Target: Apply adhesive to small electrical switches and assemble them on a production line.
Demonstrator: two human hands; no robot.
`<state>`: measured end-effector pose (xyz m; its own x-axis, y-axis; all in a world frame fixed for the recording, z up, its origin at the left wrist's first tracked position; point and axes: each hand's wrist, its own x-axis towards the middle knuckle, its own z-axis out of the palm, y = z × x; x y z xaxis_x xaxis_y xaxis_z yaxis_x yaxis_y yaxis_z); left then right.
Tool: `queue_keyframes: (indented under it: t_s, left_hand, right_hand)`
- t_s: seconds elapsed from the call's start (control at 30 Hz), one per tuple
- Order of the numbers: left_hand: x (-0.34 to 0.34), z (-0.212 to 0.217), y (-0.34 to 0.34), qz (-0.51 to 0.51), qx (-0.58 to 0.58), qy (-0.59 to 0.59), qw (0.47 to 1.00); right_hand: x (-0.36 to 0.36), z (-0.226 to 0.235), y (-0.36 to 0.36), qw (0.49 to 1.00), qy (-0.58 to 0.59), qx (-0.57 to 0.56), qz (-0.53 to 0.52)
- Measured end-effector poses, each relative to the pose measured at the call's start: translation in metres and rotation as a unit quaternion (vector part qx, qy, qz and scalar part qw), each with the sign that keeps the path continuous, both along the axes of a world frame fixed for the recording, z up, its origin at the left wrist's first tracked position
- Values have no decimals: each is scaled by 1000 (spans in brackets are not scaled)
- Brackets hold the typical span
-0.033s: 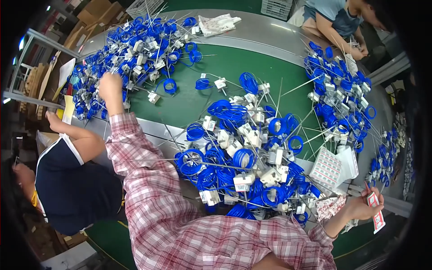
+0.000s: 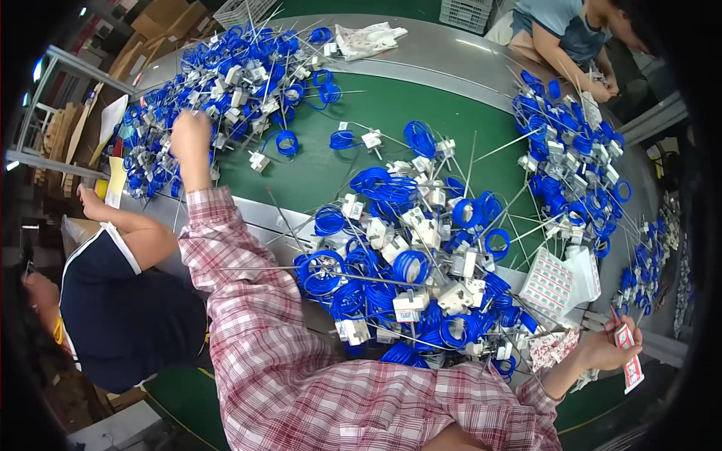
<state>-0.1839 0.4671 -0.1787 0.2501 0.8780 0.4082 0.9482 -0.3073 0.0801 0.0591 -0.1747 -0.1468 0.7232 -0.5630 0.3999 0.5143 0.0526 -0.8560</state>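
Observation:
My left hand reaches to the near edge of the far-left heap of parts, each with a small white block, coiled blue tubing and thin metal rods. Its fingers are curled closed; whatever they hold is hidden behind them. At the lower right my right hand grips a strip of red-and-white labels, its lower end hanging free. A large heap of the same blue-coiled parts lies in front of me, between my arms. Beside it rests a sheet of printed labels.
Green belt runs between the heaps, with a few single parts on it. Another heap lies at the right. A co-worker in dark blue sits at my left; another works at the far right. A crumpled white cloth lies on the far metal edge.
My left hand has risen slightly away from me at the heap's edge. The whole view has shifted a little; my right hand keeps the label strip.

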Motion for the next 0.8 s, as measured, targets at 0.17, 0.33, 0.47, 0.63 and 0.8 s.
queue_keyframes:
  t_s: [0.17,0.33,0.47,0.63,0.8]
  left_hand:
    - [43,27,-43,-308,-200,-292,883]
    - [3,4,-25,-228,-274,-351,866]
    - [-26,-79,-28,-252,-286,-121,916]
    - [-10,-119,-67,-296,-189,-60,934]
    - [-20,-103,-67,-228,-288,-220,904]
  right_hand:
    - [3,-10,2,999,9,-40,10]
    - [7,-13,-11,999,-7,-32,12]
    - [12,-17,-8,998,9,-63,9]
    - [14,-19,-8,997,13,-74,8]
    - [14,-16,-9,998,9,-69,14]
